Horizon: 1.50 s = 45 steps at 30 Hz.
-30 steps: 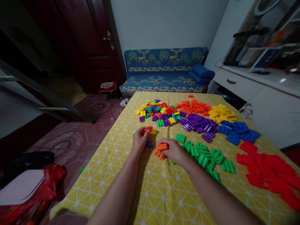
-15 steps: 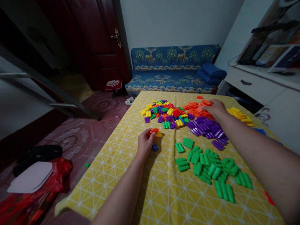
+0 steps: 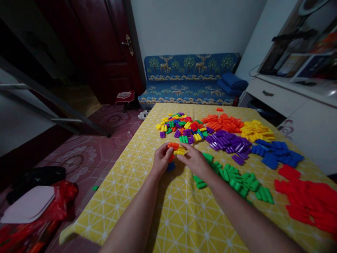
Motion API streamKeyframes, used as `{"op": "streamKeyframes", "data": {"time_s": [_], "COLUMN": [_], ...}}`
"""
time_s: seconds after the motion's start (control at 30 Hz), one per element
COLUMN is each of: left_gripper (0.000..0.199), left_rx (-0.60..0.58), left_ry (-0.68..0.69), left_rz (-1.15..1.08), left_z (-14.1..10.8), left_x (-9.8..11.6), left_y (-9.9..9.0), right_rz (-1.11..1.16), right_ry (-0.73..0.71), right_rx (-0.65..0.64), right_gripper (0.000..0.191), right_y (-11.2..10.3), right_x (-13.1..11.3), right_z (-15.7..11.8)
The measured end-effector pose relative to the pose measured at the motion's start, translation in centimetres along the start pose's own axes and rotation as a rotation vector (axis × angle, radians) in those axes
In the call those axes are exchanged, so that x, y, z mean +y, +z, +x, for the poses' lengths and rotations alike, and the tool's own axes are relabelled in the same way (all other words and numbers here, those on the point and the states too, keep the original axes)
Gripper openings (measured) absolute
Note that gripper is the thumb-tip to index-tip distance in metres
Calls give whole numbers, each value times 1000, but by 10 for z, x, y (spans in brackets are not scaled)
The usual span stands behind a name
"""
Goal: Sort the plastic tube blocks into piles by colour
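Note:
My left hand (image 3: pixel 160 159) pinches small plastic building blocks above the near left part of the table: an orange block (image 3: pixel 173 144) shows at its fingertips. A yellow block (image 3: pixel 179 151) sits against the orange one, and my right hand (image 3: pixel 194 159) closes its fingers and thumb on that yellow end. Below the left hand a blue block (image 3: pixel 171 166) shows; whether it is joined to the others I cannot tell. Just beyond both hands lies a mixed-colour heap of blocks (image 3: pixel 181 124). Green blocks (image 3: pixel 234 177) lie partly behind my right forearm.
Sorted heaps of orange (image 3: pixel 223 123), purple (image 3: pixel 228 142), yellow (image 3: pixel 256 130), blue (image 3: pixel 279 154) and red blocks (image 3: pixel 308 200) spread along the right side of the yellow tablecloth (image 3: pixel 126 196). A blue sofa (image 3: pixel 184 84) stands behind the table, a white cabinet (image 3: pixel 284 98) at right.
My right hand has come back from the orange heap to the blocks at my left hand. The left hand keeps its hold, and the view has turned slightly right.

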<state>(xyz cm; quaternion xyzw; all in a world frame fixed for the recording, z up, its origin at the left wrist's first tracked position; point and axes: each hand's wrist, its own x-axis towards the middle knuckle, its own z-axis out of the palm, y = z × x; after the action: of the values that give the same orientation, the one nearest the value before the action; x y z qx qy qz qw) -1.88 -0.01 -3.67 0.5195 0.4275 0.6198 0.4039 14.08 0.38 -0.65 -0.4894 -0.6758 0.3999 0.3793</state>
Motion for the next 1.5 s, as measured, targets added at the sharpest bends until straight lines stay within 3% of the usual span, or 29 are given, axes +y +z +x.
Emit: {"op": "streamKeyframes", "data": {"time_s": [0.1,0.2,0.47,0.6,0.73,0.83,0.97,1.07,1.13,1.2,1.37,1.5], "left_gripper": [29,31,34,33,31,29,31,34,38,42,43,42], "left_rx": [-79,-116,131,273,317,270,-9,-279,-446,-533,-502,-423], "left_ry": [-5,-21,12,87,225,228,17,-217,-338,-396,-419,-427], "left_rz": [38,136,195,319,529,497,87,-159,-193,-208,-267,-271], "left_z": [-5,-6,3,1,-3,-6,-15,-23,-29,-35,-40,-38], "left_x": [8,11,15,18,23,34,48,48,44,39,31,29], "left_y": [1,-1,-7,-7,-9,-5,14,29,38,46,55,54], "right_rz": [107,144,226,271,278,277,229,131,65,-36,-557,-832], "right_ry": [44,68,115,118,144,164,153,115,92,98,218,196], "right_rx": [72,159,355,394,404,421,461,476,442,402,512,694], "right_gripper": [41,41,48,51,52,52,49,50,52,49,34,50], "right_y": [7,-4,-68,-74,-71,-74,-89,-113,-136,-164,-242,-279], "right_x": [-7,-8,12,15,21,25,27,33,43,56,74,69], "right_z": [-21,-39,-86,-97,-105,-109,-110,-97,-77,-50,21,51]}}
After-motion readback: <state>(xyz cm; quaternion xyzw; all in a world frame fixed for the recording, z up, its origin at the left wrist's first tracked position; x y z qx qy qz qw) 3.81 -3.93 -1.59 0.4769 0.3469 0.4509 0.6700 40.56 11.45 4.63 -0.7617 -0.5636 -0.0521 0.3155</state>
